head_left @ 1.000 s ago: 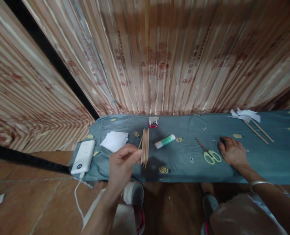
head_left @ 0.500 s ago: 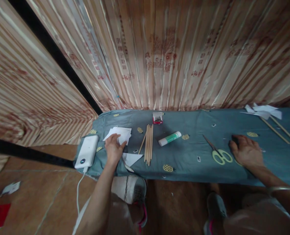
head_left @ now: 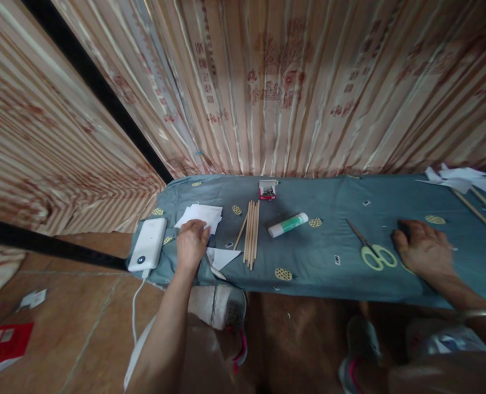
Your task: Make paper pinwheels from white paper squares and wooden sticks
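My left hand [head_left: 192, 246] is at the near edge of a small stack of white paper pieces [head_left: 205, 213], its fingers curled together on the paper. Just right of that wrist lie a white paper triangle [head_left: 223, 257] and a thin white curved piece [head_left: 216, 271]. My right hand [head_left: 425, 249] rests palm down on the cloth with its fingers stretched out, holding nothing I can see. Something dark shows beside its index finger; I cannot tell what. Scissors with pale green handles [head_left: 376, 257] lie just left of this hand, blades pointing away.
On the cloth-covered bench [head_left: 308, 273] lie several wooden sticks [head_left: 251, 235], a glue stick [head_left: 288, 225] and a small red box of metal bits [head_left: 267, 190]. A white power bank [head_left: 147, 243] with a cable is at the left end. White paper pinwheels on sticks [head_left: 464, 178] lie far right.
The view has shifted slightly, so the bench items sit a little higher and further right. My left hand's fingers have drawn in on the paper. My right hand stays resting on the cloth.
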The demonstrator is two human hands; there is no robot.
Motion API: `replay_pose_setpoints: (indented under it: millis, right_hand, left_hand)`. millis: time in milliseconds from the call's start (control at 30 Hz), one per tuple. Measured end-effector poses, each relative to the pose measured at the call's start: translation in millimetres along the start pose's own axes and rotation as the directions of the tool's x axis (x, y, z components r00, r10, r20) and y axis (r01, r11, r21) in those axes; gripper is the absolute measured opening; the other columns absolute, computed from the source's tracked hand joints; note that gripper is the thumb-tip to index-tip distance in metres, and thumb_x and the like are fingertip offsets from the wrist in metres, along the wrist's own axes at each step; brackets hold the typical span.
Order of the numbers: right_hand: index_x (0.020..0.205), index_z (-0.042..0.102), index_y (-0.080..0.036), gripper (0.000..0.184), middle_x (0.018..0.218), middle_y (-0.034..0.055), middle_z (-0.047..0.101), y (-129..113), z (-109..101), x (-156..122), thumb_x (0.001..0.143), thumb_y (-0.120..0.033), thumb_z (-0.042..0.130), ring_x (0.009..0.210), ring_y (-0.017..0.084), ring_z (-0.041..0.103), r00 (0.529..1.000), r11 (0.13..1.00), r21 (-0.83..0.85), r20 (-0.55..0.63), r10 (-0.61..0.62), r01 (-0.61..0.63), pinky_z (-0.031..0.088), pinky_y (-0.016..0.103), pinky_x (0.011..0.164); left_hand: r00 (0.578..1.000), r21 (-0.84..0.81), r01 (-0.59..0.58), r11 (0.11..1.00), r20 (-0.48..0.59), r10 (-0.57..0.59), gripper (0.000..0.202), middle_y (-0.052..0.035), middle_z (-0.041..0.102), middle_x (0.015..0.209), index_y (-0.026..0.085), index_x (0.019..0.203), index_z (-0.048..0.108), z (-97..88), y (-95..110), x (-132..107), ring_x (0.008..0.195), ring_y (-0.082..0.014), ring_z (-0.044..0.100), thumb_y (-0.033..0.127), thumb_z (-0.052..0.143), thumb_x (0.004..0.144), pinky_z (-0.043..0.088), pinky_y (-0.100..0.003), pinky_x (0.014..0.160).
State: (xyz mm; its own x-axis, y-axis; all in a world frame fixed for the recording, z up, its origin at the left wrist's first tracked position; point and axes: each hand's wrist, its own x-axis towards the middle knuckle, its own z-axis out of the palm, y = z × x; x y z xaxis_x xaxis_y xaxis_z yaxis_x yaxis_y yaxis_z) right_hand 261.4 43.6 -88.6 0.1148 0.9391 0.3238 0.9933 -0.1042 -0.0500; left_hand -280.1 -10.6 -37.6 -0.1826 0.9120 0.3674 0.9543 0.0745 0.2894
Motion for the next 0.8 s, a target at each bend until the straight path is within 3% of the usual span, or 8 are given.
replay_pose_setpoints:
  millis: [133, 267, 467, 800]
  right_hand:
    - [0.121, 0.058, -0.01, 0.049, 0.121, 0.0228, 0.062, 1, 0, 1, 0.092, -0.039, 0.031, 0.11, 0.035, 0.054, 1.0, 1.0, 0.004, -0.009, -0.016, 0.016, 0.041, 0.047, 0.091]
    - [0.121, 0.057, -0.01, 0.051, 0.12, 0.0215, 0.062, 4, 3, 1, 0.093, -0.042, 0.028, 0.113, 0.035, 0.054, 0.999, 1.0, 0.009, -0.02, -0.027, 0.027, 0.041, 0.047, 0.091]
    - [0.118, 0.058, -0.011, 0.056, 0.121, 0.0196, 0.062, 7, 7, 2, 0.093, -0.047, 0.023, 0.114, 0.035, 0.055, 0.999, 1.0, -0.018, -0.028, -0.024, 0.023, 0.042, 0.046, 0.092]
    - [0.121, 0.057, -0.012, 0.055, 0.121, 0.0206, 0.061, 6, 6, 1, 0.093, -0.046, 0.025, 0.114, 0.035, 0.054, 1.0, 1.0, -0.001, -0.013, -0.007, 0.007, 0.043, 0.049, 0.089]
  left_hand:
    - [0.999, 0.079, 0.003, 0.997, 0.05, -0.007, 0.033, -0.0121, 0.073, 0.099, 0.015, 0.091, 0.071, -5.7, 5, 1, 0.093, -0.0267, 0.065, 0.031, 0.042, 0.09, 0.048, -0.035, 0.085]
    - [0.993, 0.127, 0.095, 0.987, 0.062, -0.104, 0.035, -0.0122, 0.074, 0.095, 0.016, 0.09, 0.072, -8.0, 4, 4, 0.088, -0.0254, 0.068, 0.029, 0.04, 0.089, 0.049, -0.032, 0.078]
    - [0.972, -0.014, 0.227, 0.974, 0.067, -0.225, 0.032, -0.0135, 0.075, 0.097, 0.016, 0.09, 0.075, -11.2, -2, 9, 0.09, -0.0285, 0.07, 0.031, 0.048, 0.083, 0.049, -0.034, 0.078]
    - [0.955, -0.178, 0.297, 0.938, 0.035, -0.295, 0.026, -0.0098, 0.077, 0.085, 0.016, 0.08, 0.076, -10.5, -7, 11, 0.078, -0.0258, 0.071, 0.034, 0.057, 0.075, 0.05, -0.031, 0.07]
